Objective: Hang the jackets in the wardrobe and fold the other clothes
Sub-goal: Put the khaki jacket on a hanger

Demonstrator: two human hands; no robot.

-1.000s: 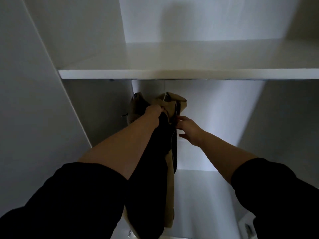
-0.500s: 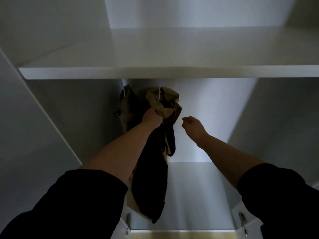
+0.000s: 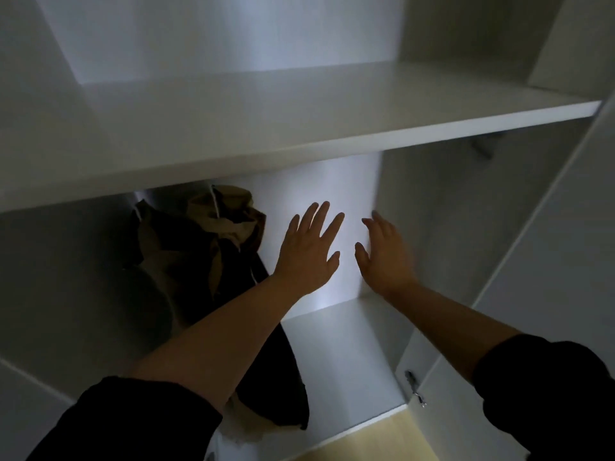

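A tan and black jacket [image 3: 213,247] hangs inside the white wardrobe, at the left under the shelf [image 3: 299,141]; its top is hidden by the shelf edge. My left hand [image 3: 307,251] is to the right of the jacket, fingers spread and straight, holding nothing. My right hand [image 3: 382,254] is beside it, further right, also with fingers straight and nothing in it. Both hands are raised in front of the lit back panel. My left forearm crosses in front of the jacket's lower part.
The wardrobe floor [image 3: 339,354] lies below the hands. An open door with a metal hinge [image 3: 414,387] stands at the lower right. A rail bracket [image 3: 482,149] shows under the shelf at the right. Light wooden flooring [image 3: 382,440] is at the bottom.
My left hand has let go of the jacket and moved right, fingers now spread. My right hand has opened too. The view has swung to the right.
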